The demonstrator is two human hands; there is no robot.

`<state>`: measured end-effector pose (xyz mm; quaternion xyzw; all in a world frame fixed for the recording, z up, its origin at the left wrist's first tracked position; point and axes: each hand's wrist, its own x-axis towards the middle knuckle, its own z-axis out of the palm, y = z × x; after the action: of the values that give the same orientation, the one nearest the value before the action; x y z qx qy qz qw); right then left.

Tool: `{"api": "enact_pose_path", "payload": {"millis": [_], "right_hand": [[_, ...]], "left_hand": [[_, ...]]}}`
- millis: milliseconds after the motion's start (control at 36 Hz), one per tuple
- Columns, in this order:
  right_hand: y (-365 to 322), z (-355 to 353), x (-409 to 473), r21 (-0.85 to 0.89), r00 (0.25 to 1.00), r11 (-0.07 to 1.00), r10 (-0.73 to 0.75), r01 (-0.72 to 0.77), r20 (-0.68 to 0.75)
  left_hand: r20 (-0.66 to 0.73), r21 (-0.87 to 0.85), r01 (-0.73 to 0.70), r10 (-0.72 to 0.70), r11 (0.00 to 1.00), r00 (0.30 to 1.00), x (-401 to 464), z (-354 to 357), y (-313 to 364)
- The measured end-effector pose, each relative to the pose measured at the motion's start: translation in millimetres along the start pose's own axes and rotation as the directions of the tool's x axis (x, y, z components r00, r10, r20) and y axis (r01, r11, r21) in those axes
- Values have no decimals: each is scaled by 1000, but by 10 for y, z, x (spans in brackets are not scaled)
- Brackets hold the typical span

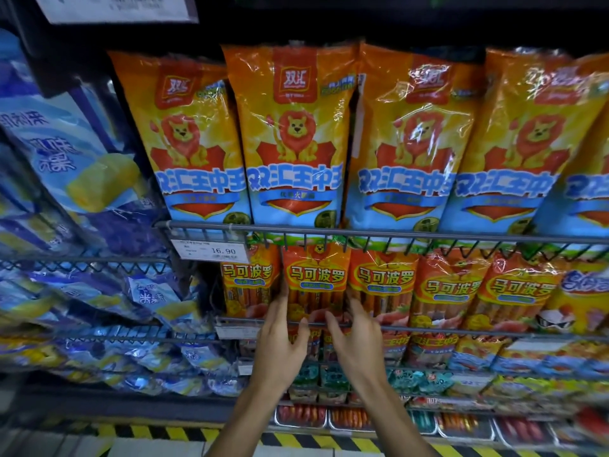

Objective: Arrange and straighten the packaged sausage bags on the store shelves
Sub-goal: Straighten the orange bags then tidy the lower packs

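Bag in hand: orange sausage bag (315,278), second from left in the middle-shelf row, standing upright behind the wire rail (428,329).
Left hand (280,338): fingers up along the bag's left edge, thumb hooked over the rail at the bag's lower front; grasps the bag by that side.
Right hand (357,338): fingers up along the bag's right edge, in the gap to the next bag (382,282); thumb across the bag's lower front. Grasps that side.
Row, middle shelf: like orange bags side by side to the right; one more on the left (247,282), partly hidden by a price tag (211,250) reading 16.90.
Upper shelf: tall lion bags (296,136) standing in a row, bottoms behind the upper rail (362,233).
Left bay: blue bags (66,153), leaning and piled.
Lower shelves: small packs (329,379), trays of red sausages (301,415).
Floor edge: yellow-black stripe (158,433).
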<state>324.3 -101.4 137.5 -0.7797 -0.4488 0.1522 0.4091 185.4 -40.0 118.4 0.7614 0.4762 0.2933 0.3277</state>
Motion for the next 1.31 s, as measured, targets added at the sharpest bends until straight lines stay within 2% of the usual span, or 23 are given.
{"api": "enact_pose_path", "payload": {"millis": [167,278,333,389,444,528,583,667,806,1028,1167,1306], "right_hand": [[-27,-29,-37,27,999,999,-33,33,17],[-4,4,-193,81,995,996,-30,38,-99],[10,2,-276,124,981,988,-73,96,-179],[4,15,-319,159,958,962,-182,220,-221],[-36,44,-324,214,949,932,-257,293,-180],[-209,154,-305,319,967,915,-256,247,-16],[-346,276,-307,355,966,916,-238,189,98],[-471,501,-299,310,953,944,-189,110,236],[-617,781,-285,227,952,974,-88,19,295],[-865,988,-170,279,972,958,-8,-60,236],[-855,975,-133,105,994,994,-23,11,109],[-807,966,-152,1,993,996,-84,84,81]], "left_hand": [[6,-8,17,-17,1000,1000,-15,-22,-18],[5,-32,-8,8,999,1000,-38,-83,-49],[-61,-47,-40,37,998,997,-78,-137,-54],[-189,-89,-79,61,993,980,-127,-210,-93],[-317,-117,-83,42,990,948,-157,-293,-151],[-393,-157,1,-64,988,917,-129,-433,-263],[-354,-178,91,-150,980,923,-85,-524,-320],[-285,-167,124,-168,978,944,-28,-643,-379],[-187,-182,143,-177,973,966,36,-784,-382],[-15,-113,116,-119,987,993,151,-903,-329],[-58,-172,82,-93,982,994,143,-952,-333],[-50,-159,68,-77,985,996,97,-962,-381]]}}
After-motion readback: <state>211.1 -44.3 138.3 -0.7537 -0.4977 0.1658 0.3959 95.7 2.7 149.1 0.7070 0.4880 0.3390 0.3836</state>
